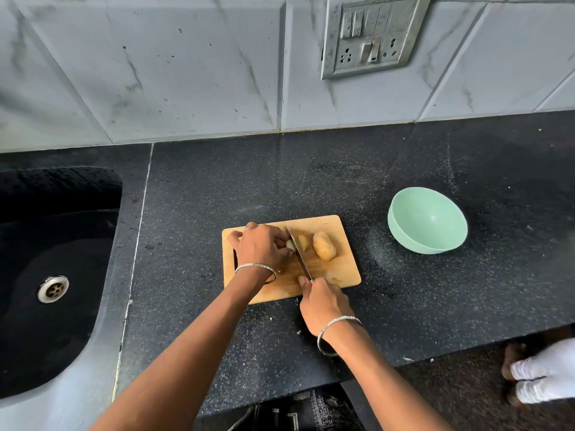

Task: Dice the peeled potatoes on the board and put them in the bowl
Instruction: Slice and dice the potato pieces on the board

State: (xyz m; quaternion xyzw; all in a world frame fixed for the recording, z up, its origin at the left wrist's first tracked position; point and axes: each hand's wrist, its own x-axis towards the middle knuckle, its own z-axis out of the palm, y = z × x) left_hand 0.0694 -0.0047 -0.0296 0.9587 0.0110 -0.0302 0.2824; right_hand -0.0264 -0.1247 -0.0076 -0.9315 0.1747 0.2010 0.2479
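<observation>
A wooden cutting board point(339, 272) lies on the black counter. My left hand point(259, 247) holds down a peeled potato point(290, 244) at the board's middle, mostly hidden under my fingers. My right hand point(322, 303) grips the handle of a knife point(298, 253), whose blade stands in the potato, with a cut piece point(303, 242) just right of it. A whole peeled potato point(324, 246) lies further right on the board. A mint-green bowl point(427, 220) sits tilted and empty on the counter to the right of the board.
A black sink point(53, 275) with a metal drain is set into the counter at the left. A tiled wall with a switch panel point(370, 35) rises behind. The counter's front edge runs below my arms; another person's feet point(541, 373) stand at the lower right.
</observation>
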